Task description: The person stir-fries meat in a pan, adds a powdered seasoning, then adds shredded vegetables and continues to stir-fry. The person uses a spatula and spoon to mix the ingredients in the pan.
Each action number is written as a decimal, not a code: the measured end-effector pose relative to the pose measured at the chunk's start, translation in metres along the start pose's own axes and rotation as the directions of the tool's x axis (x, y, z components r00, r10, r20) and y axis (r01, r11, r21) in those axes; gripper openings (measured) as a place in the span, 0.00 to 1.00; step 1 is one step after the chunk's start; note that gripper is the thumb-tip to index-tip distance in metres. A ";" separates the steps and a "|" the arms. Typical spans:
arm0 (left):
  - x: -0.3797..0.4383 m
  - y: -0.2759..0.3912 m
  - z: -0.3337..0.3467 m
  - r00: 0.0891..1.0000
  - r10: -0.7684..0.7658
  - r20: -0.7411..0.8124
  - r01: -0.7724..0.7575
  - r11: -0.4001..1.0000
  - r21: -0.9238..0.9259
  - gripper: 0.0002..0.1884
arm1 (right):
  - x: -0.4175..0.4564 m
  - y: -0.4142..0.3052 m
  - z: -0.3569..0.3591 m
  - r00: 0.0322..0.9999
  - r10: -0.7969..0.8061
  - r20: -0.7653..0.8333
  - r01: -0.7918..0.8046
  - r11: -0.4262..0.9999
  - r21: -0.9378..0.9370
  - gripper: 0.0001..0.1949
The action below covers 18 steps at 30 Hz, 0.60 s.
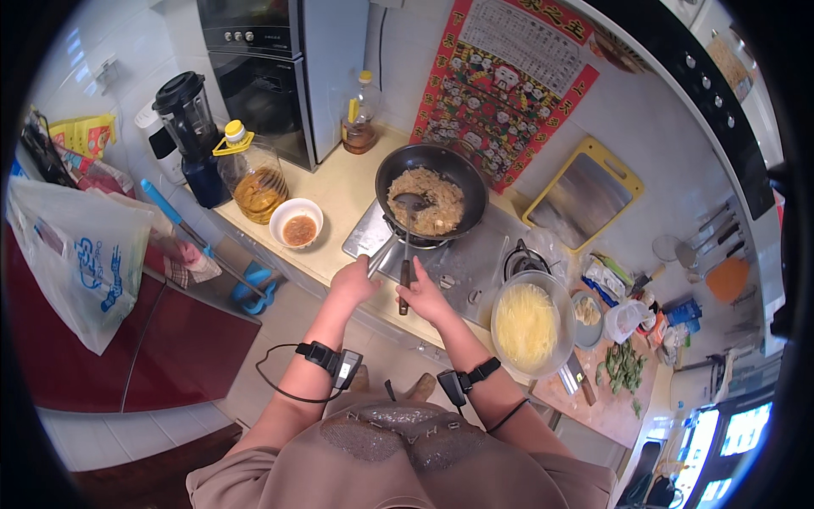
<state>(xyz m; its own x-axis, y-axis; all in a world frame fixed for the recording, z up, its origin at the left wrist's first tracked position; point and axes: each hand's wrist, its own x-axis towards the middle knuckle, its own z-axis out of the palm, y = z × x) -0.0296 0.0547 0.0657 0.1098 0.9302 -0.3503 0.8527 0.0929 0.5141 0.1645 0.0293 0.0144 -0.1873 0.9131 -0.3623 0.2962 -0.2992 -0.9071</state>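
Note:
My left hand (355, 280) is closed around the metal handle (383, 256) of a dark wok (472, 196). The wok stands on the left burner of a steel gas hob (464, 261). Inside it lies a pale brown, shredded-looking food (439, 216); I cannot tell what it is. A ladle (405, 270) rests its bowl in this food, its dark grip pointing towards me. My right hand (427, 296) is at that grip, thumb against it and index finger stretched forward. A bowl of pale yellow shreds (526, 324) stands right of my right hand.
To the left are a white bowl of brown sauce (299, 230), a large oil bottle (257, 191) and a blender (191, 140). A cutting board (585, 194) leans against the wall. At right, a knife (577, 380) and green leaves (623, 368) lie on a board (604, 413).

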 end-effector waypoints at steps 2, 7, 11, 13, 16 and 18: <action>0.001 0.001 -0.001 1.000 0.017 -0.018 -0.018 0.999 -0.028 0.32 | 0.007 0.019 -0.008 0.992 -0.105 -0.063 0.100 0.991 -0.086 0.41; -0.001 0.012 0.001 0.973 0.045 -0.225 -0.055 0.998 -0.037 0.35 | -0.033 0.033 -0.079 0.846 -0.317 -0.429 0.211 0.938 -0.277 0.19; -0.005 0.052 0.016 0.845 0.201 -0.496 -0.222 0.975 0.017 0.30 | -0.087 0.059 -0.184 0.615 -0.288 -0.734 -0.064 0.910 -0.410 0.10; -0.013 0.091 0.024 0.773 0.332 -0.541 -0.388 0.921 0.010 0.26 | -0.107 0.080 -0.231 0.536 -0.210 -0.817 -0.216 0.902 -0.374 0.10; -0.024 0.154 0.058 0.689 0.483 -0.540 -0.622 0.777 -0.098 0.16 | -0.114 0.121 -0.286 0.611 -0.164 -0.774 -0.303 0.855 -0.421 0.12; -0.028 0.196 0.093 0.718 0.560 -0.414 -0.671 0.715 -0.196 0.07 | -0.105 0.147 -0.302 0.676 -0.222 -0.702 -0.237 0.837 -0.492 0.13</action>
<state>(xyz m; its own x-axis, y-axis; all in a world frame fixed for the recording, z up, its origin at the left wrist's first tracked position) 0.1814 0.0140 0.1035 0.3444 0.8668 0.3607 0.4363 -0.4880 0.7560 0.5106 -0.0270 -0.0157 0.4657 0.8785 0.1066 0.7536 -0.3305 -0.5682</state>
